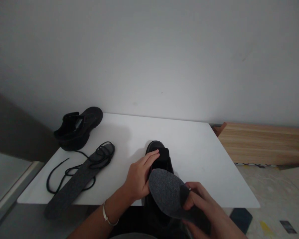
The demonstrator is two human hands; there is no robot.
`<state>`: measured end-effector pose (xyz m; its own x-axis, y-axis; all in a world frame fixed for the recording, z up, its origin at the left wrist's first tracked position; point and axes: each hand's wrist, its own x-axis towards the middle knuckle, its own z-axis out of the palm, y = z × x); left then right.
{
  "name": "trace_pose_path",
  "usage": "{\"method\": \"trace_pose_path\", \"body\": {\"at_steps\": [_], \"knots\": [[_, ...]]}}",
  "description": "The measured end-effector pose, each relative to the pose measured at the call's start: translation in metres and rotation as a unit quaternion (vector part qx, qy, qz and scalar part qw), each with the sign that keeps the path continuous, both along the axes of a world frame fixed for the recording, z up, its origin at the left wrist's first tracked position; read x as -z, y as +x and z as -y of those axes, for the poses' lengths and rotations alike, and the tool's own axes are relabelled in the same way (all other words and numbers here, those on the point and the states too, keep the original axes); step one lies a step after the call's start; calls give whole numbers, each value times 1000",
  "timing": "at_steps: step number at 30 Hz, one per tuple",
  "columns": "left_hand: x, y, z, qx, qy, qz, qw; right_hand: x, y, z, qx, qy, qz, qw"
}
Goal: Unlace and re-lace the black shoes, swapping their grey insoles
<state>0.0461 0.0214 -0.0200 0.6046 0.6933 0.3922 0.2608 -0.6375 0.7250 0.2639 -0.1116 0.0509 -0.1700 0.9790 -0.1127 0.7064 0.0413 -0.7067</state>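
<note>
Pinched the insole (165,191) in the grip of the right hand (203,202), slantwise over the black shoe (162,156), rounded end close by the left hand (138,176); clasped the shoe's side with that grip

I've got a white, flat table (194,159) with rounded corners, far edge along a grey-white wall (139,59) with a small dark speck (161,93). Right side: light-brown wood-grain panel (264,142), pale floor (271,189) with dark and yellow patches.
</note>
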Motion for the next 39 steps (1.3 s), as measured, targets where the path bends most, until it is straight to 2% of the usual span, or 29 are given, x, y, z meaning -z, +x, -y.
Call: {"method": "trace_pose_path", "body": {"at_steps": [2, 6, 9, 12, 16, 18, 20, 23, 26, 30, 33, 39], "knots": [[2, 10, 10, -31, -17, 20, 999, -8, 4, -1, 10, 18, -6, 1000], [-4, 26, 26, -91, -49, 2, 995, -30, 8, -4, 81, 61, -64, 993], [-9, 27, 31, -95, -83, -9, 992, -36, 3, -11, 92, -12, -163, 982], [-10, 17, 31, -66, -111, 8, 992, -28, -3, -25, 145, -95, -273, 946], [-7, -2, 29, -18, -143, 40, 989, -14, 1, -41, 286, -143, -395, 861], [-6, -7, 29, -11, -156, 50, 986, -12, 6, -42, 299, -149, -393, 857], [-7, -8, 28, -17, -169, 58, 984, -16, 9, -40, 270, -130, -340, 891], [-8, -6, 27, -21, -201, 75, 977, -31, 12, -32, 180, -70, -198, 961], [-8, -4, 25, -11, -223, 94, 970, -51, 10, -26, 79, -14, -19, 997], [-7, -5, 25, -13, -230, 99, 968, -71, 0, -22, -24, -27, 142, 989], [-6, -5, 25, -12, -235, 101, 967, -76, -14, -27, -71, -66, 223, 970], [-5, -5, 25, -9, -220, 104, 970, -74, -49, -51, -130, -139, 411, 891]]}}
